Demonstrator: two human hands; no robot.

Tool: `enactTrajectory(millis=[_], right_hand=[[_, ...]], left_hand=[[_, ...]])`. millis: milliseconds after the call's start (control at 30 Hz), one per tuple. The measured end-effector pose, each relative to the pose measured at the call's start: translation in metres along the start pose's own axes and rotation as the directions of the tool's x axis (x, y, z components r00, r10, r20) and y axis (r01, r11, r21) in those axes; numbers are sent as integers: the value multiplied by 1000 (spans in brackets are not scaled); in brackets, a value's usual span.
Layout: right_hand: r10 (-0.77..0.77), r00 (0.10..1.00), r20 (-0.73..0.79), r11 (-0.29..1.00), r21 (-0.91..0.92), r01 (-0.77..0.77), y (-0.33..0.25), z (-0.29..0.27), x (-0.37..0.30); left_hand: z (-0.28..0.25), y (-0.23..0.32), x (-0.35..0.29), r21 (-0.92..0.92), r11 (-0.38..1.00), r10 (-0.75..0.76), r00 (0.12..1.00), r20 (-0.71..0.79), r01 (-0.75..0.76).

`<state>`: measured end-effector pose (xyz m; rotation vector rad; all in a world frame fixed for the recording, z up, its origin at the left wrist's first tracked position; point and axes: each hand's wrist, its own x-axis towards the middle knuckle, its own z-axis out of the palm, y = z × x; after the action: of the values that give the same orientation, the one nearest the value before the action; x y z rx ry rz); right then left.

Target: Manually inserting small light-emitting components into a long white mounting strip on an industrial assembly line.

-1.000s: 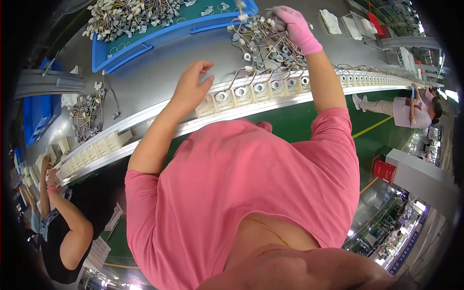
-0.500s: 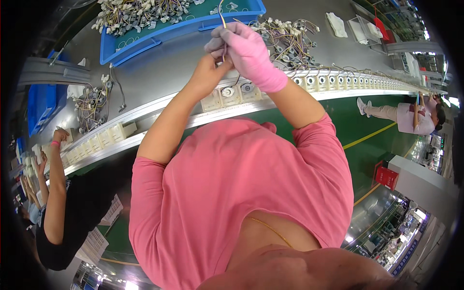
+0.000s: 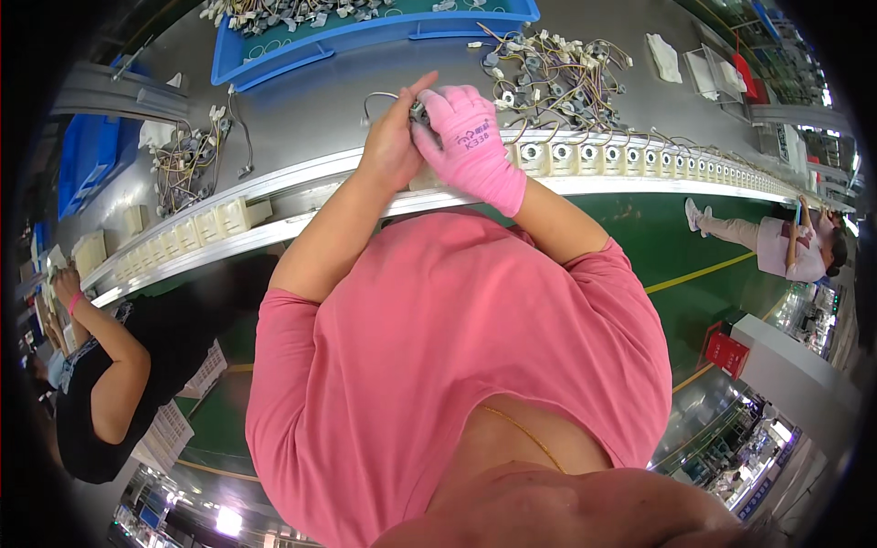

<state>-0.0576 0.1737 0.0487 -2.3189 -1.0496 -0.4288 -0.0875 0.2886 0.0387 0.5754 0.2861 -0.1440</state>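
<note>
My bare left hand (image 3: 393,142) and my gloved right hand (image 3: 468,137) meet above the near rail of the bench. Between them is a small grey-green wired part (image 3: 418,111), mostly hidden by the fingers. My right hand, in a pink glove, closes round it from the right. The left presses against it from the other side, its fingertips pointing up and partly hidden. A thin wire (image 3: 379,94) loops out to the left behind my left hand. Just right of the glove, a row of cream-coloured blocks with round parts (image 3: 585,157) runs along the rail.
A heap of wired connectors (image 3: 553,78) lies beyond my right hand. The blue tray (image 3: 365,46) at the back holds more. A smaller wire bundle (image 3: 187,164) lies left. At the far left, a co-worker's hand (image 3: 66,285) is at the rail; another person stands far right.
Both hands have come down toward the rail, and the right has turned its back toward me. The upright wires above my fingers no longer show. The co-worker's arm at left has moved down and left.
</note>
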Motion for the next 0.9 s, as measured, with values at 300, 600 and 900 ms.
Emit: enactTrajectory(millis=[300, 600, 900], right_hand=[[-148, 914, 378, 983, 156, 95, 22, -10, -4], [-276, 695, 664, 939, 31, 343, 24, -2, -4], [-224, 941, 254, 970, -34, 241, 13, 8, -48]], left_hand=[[-33, 26, -17, 977, 153, 166, 979, 121, -147], [-41, 24, -22, 794, -385, 8, 858, 513, -471], [-58, 0, -23, 793, -295, 249, 758, 603, -534]])
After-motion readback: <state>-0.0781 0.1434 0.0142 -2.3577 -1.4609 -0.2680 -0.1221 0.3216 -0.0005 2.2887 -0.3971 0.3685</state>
